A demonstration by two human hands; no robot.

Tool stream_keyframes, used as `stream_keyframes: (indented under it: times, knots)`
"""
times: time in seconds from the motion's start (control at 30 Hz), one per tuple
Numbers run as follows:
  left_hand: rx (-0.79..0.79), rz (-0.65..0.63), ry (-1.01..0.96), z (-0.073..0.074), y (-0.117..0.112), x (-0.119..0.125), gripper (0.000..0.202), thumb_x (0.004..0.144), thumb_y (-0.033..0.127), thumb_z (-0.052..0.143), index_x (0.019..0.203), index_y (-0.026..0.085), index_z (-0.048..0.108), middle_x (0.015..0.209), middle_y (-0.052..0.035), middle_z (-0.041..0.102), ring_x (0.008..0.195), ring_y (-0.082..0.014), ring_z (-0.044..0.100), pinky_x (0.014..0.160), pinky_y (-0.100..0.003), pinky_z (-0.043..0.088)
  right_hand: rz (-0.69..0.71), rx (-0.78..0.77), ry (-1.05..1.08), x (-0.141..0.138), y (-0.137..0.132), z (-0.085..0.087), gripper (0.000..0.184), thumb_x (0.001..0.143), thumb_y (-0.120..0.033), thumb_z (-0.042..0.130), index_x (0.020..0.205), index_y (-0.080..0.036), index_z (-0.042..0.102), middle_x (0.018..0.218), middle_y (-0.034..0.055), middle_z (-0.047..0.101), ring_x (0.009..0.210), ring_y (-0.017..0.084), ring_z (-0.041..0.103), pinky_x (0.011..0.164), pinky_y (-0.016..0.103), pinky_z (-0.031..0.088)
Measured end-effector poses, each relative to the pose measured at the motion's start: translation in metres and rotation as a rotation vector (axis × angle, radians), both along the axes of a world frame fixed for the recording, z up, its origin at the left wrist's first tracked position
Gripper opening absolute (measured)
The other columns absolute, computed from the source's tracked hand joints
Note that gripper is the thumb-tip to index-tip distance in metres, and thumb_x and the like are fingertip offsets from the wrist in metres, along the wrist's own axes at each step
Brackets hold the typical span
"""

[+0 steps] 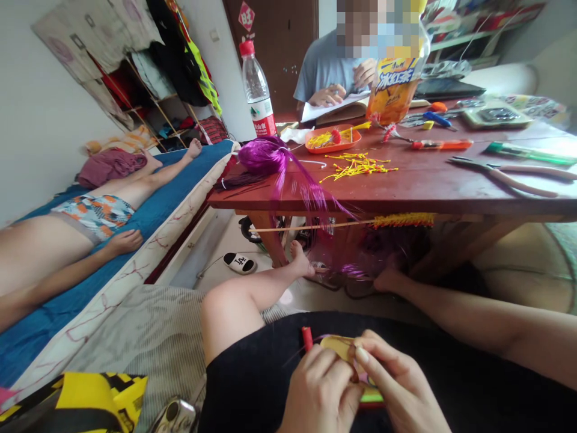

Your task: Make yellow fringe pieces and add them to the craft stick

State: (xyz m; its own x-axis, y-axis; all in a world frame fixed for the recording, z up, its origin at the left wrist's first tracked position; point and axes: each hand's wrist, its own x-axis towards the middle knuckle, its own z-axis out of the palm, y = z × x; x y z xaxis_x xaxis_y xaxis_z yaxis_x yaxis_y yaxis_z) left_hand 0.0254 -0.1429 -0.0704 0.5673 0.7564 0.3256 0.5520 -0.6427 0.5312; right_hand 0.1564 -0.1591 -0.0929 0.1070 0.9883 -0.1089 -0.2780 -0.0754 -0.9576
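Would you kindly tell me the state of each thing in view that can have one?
Bare left hand: fingers curled inward.
Bare right hand: fingers drawn together; anything pinched is too small to identify.
Clear plastic bottle with red cap: upright, capped.
Shiny purple fibre bundle: tied, ends trailing over the edge of the reddish-brown table.
Shallow orange plastic tray: uncovered, holding yellow strands.
Pink-handled metal pliers: handles spread.
Black-and-white slipper: unworn.

fingers [377,347] bare | lap garment [265,367] plain black | left knee [222,305] bare | left foot [299,258] bare
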Motion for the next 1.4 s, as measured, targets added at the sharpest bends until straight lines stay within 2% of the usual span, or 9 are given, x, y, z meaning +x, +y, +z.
stream_keyframes:
  times: [0.17,0.27,0.37,0.47,0.7,0.9,1.13,1.3,1.4]
  knots:
    - [0.015,0.009,-0.077,0.034,0.002,-0.009,0.021,0.082,0.009,0.041,0.069,0.021,0.053,0.060,-0.0001,0.058,0.059,-0.0129,0.053,0.058,-0.023,0.041,-0.073,0.551,-0.820,0.020,0.005,0.000,0.013,0.085,-0.016,0.049,0.092,-0.018,0.060,0.088,0.0054,0.065,0.071,0.014,0.064,0.064,0.016,0.051]
    - [-0.343,0.219,-0.028,0.046,0.021,-0.009,0.021,0.085,0.022,0.040,0.068,0.018,0.053,0.069,-0.0032,0.058,0.068,-0.0154,0.053,0.061,-0.025,0.040,-0.003,0.746,-1.040,0.024,0.003,0.001,0.022,0.085,-0.008,0.044,0.102,-0.014,0.055,0.088,0.0081,0.067,0.074,0.015,0.065,0.067,0.017,0.051]
    - [-0.785,0.141,-0.002,0.039,0.036,-0.004,0.032,0.086,0.035,0.037,0.064,0.017,0.051,0.059,0.0010,0.051,0.058,-0.0125,0.048,0.055,-0.023,0.036,0.052,0.791,-1.112,0.022,0.003,0.003,0.024,0.087,-0.007,0.036,0.101,-0.012,0.054,0.076,0.0074,0.066,0.063,0.014,0.062,0.059,0.022,0.050]
    - [-0.914,0.188,-0.077,0.027,0.038,0.003,0.023,0.082,0.032,0.043,0.067,0.017,0.049,0.057,0.0035,0.046,0.055,-0.0107,0.044,0.053,-0.021,0.034,0.041,0.772,-1.139,0.018,0.004,0.005,0.027,0.090,-0.011,0.031,0.090,-0.012,0.058,0.067,0.0058,0.061,0.055,0.014,0.055,0.054,0.024,0.045]
    - [-0.944,0.250,-0.171,0.019,0.032,0.006,0.015,0.077,0.025,0.048,0.065,0.016,0.049,0.056,0.0040,0.044,0.054,-0.0099,0.042,0.052,-0.021,0.032,0.060,0.734,-1.154,0.016,0.004,0.003,0.031,0.094,-0.015,0.029,0.085,-0.012,0.059,0.068,0.0061,0.058,0.061,0.015,0.050,0.062,0.026,0.040]
    - [-0.788,0.267,-0.071,0.019,0.032,0.009,0.015,0.076,0.021,0.048,0.064,0.015,0.055,0.058,0.0006,0.053,0.056,-0.0118,0.047,0.054,-0.022,0.034,0.074,0.758,-1.170,0.016,0.006,0.007,0.032,0.094,-0.014,0.028,0.085,-0.010,0.058,0.066,0.0056,0.056,0.059,0.015,0.047,0.059,0.025,0.039]
    - [-0.768,0.295,-0.081,0.016,0.031,0.010,0.014,0.075,0.018,0.050,0.064,0.015,0.058,0.060,-0.0018,0.059,0.057,-0.0136,0.053,0.055,-0.022,0.037,0.133,0.732,-1.174,0.016,0.007,0.003,0.030,0.092,-0.011,0.030,0.081,-0.012,0.057,0.066,0.0061,0.056,0.059,0.016,0.048,0.059,0.027,0.040]
    - [-0.415,0.330,-0.084,0.007,0.021,0.016,0.018,0.081,0.015,0.043,0.065,0.017,0.050,0.066,-0.0025,0.057,0.063,-0.0141,0.052,0.061,-0.024,0.037,0.256,0.390,-0.930,0.015,0.012,0.006,0.024,0.089,-0.016,0.035,0.075,-0.016,0.054,0.066,0.0031,0.056,0.058,0.015,0.052,0.055,0.023,0.040]
    - [-0.333,0.361,-0.120,-0.004,0.013,0.020,0.020,0.082,0.013,0.040,0.065,0.018,0.047,0.065,-0.0019,0.054,0.062,-0.0137,0.050,0.063,-0.024,0.037,0.391,0.135,-0.726,0.014,0.009,0.006,0.021,0.087,-0.021,0.039,0.071,-0.017,0.052,0.066,0.0017,0.056,0.060,0.014,0.053,0.057,0.022,0.041]
